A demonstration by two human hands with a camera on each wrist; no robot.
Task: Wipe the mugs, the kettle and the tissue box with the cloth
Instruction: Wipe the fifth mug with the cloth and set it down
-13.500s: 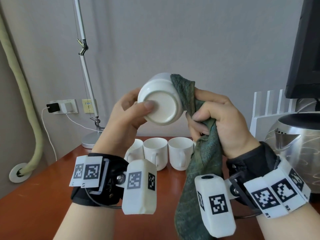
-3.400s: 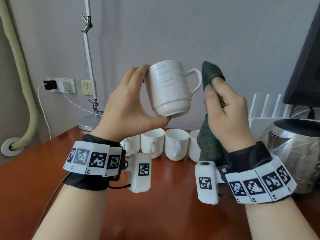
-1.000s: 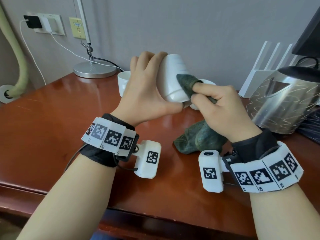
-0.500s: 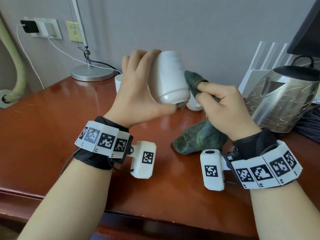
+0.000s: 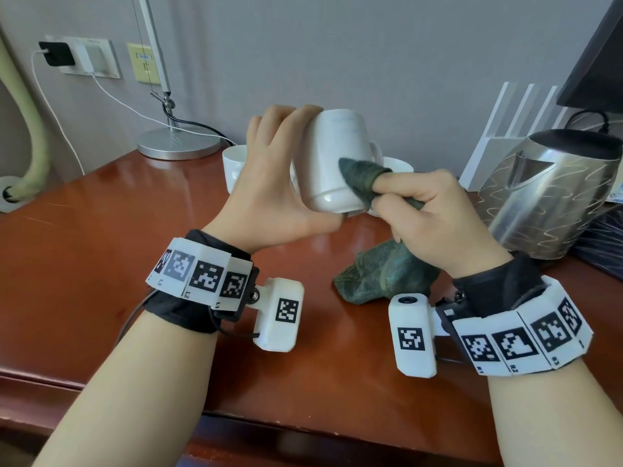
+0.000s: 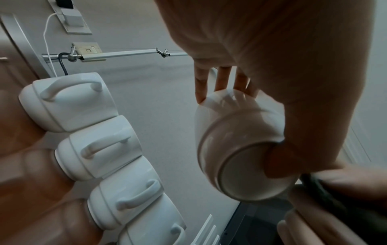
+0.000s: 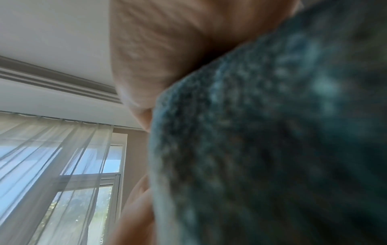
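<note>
My left hand (image 5: 279, 183) holds a white mug (image 5: 332, 163) above the table, fingers over its top, thumb under its base (image 6: 247, 174). My right hand (image 5: 428, 214) grips a dark green cloth (image 5: 362, 176) and presses its tip against the mug's lower side. The cloth's loose end (image 5: 381, 278) lies bunched on the table. The cloth (image 7: 272, 132) fills the right wrist view. A row of several white mugs (image 6: 94, 149) stands behind by the wall. The steel kettle (image 5: 553, 193) stands at the right. No tissue box shows.
A lamp base (image 5: 178, 146) and its pole stand at the back left, with cables to wall sockets (image 5: 87, 59). A white slatted rack (image 5: 499, 129) sits behind the kettle, a dark monitor (image 5: 596, 55) above it. The red-brown wooden table (image 5: 84, 247) ends at a near edge.
Over the last second the cloth tip has slid back and forth on the mug's lower side. The mug stays in my left hand, raised a little.
</note>
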